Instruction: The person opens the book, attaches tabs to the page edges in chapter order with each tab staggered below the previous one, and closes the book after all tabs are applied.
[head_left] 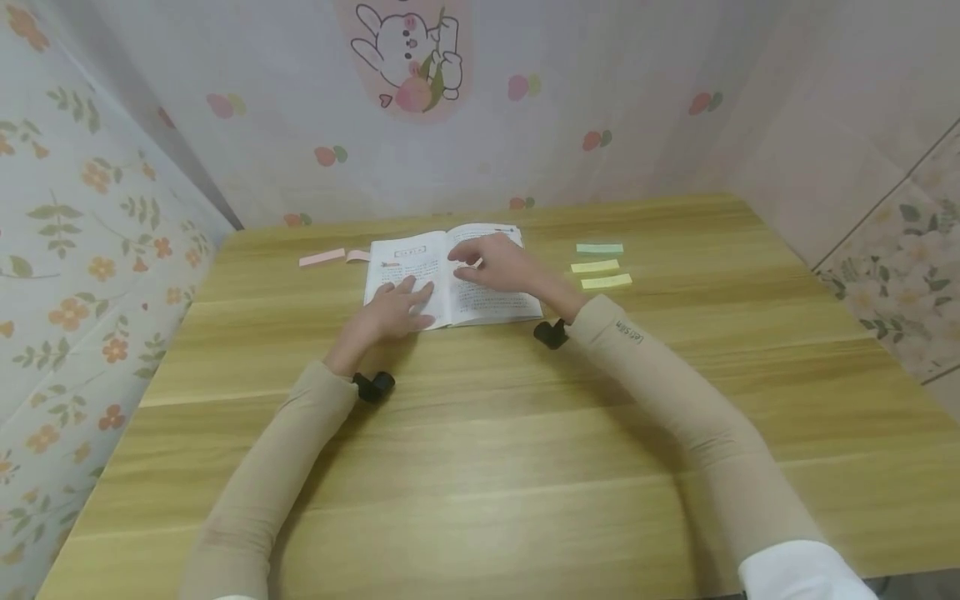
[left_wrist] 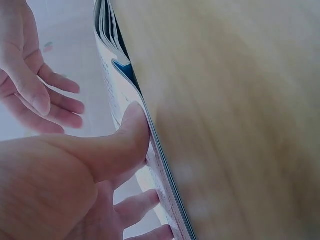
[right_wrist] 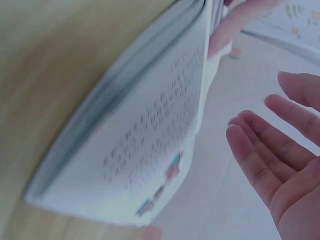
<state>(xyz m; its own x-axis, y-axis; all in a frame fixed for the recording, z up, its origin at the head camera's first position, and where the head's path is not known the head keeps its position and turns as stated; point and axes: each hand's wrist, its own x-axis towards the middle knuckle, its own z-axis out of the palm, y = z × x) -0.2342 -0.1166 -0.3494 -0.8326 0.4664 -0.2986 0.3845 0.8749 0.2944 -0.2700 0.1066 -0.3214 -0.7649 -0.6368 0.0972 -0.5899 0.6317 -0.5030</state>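
Book (head_left: 448, 300) pressed on its left, loose fingers over its right

Step in hand, as I judge it: steadying the spread pages. The left hand (head_left: 393, 310) rests on the left page, fingers spread and gripping nothing, thumb by the near edge; even pressure towards the spine should serve best. The right hand (head_left: 497, 265) hovers over the right page, fingers slightly bent, released; a low, light touch would probably avoid creasing the paper.

At the far left of the table (head_left: 465, 467) lies a pink strip (head_left: 322, 258); a second one (head_left: 357, 256) meets the book's left edge. The book lies face up at the far middle: white leaves, dark print, a boxed heading on the left page, the right page arched, with a coloured drawing at its far right corner. Farther right lie a green strip (head_left: 599, 248) and, nearer, two yellow strips (head_left: 595, 267)
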